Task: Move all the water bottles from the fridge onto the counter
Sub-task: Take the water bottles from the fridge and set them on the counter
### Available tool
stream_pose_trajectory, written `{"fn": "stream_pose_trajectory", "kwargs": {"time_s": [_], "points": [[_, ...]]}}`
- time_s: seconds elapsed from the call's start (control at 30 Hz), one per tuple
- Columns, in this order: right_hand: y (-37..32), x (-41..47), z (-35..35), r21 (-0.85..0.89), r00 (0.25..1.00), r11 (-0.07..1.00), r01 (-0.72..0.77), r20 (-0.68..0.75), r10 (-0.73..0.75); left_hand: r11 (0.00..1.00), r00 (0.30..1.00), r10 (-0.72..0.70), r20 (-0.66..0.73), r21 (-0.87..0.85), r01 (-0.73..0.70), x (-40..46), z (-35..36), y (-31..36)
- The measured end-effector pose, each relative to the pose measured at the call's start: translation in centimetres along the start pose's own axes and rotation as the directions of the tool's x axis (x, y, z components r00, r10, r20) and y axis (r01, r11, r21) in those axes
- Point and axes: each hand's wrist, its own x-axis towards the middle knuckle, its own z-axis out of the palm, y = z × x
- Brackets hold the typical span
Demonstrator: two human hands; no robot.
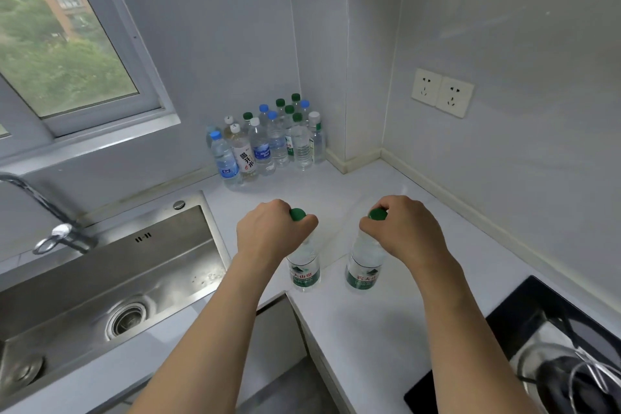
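While both arms reach forward, the stainless-steel sink [111, 279] lies at far left beside the pale marble-patterned surface [353, 329]. My left hand [268, 233] grips the neck of a clear green-capped water bottle [304, 274]; my right hand [403, 232] grips the neck of a second clear green-capped water bottle [364, 267]. Both stand upright on the surface, near each other. Behind them, a cluster of clear plastic bottles [268, 141] fills the corner. At far right sits a black cooktop [524, 329].
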Motion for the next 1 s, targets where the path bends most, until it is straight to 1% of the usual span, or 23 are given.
{"fn": "stream_pose_trajectory", "kwargs": {"time_s": [0.2, 0.47, 0.77, 0.9, 1.0], "points": [[1.2, 3.7, -0.5, 0.013, 1.0, 0.999, 0.029, -0.012, -0.029, 1.0, 1.0, -0.006, 0.001, 0.018, 0.006, 3.0, 0.9, 2.6], [1.4, 7.0, 0.0, 0.003, 0.999, 1.0, 0.031, -0.014, -0.031, 0.999, 0.998, 0.033, 0.058, 0.019, -0.034, 6.7, 2.1, 3.8], [-2.3, 11.7, 3.5, -0.036, 0.999, 0.998, -0.049, -0.004, 0.049, 0.995, 0.99, 0.099, 0.103, 0.013, -0.101, 13.9, 3.5, 0.6], [-4.7, 14.4, 5.4, -0.029, 0.997, 0.997, -0.075, -0.001, 0.075, 0.992, 0.984, 0.128, 0.122, -0.025, -0.126, 17.7, 3.8, -1.6], [-6.8, 16.3, 6.7, -0.039, 0.996, 0.995, -0.088, 0.01, 0.088, 0.989, 0.984, 0.142, 0.105, -0.058, -0.136, 20.2, 3.5, -3.5]]}}
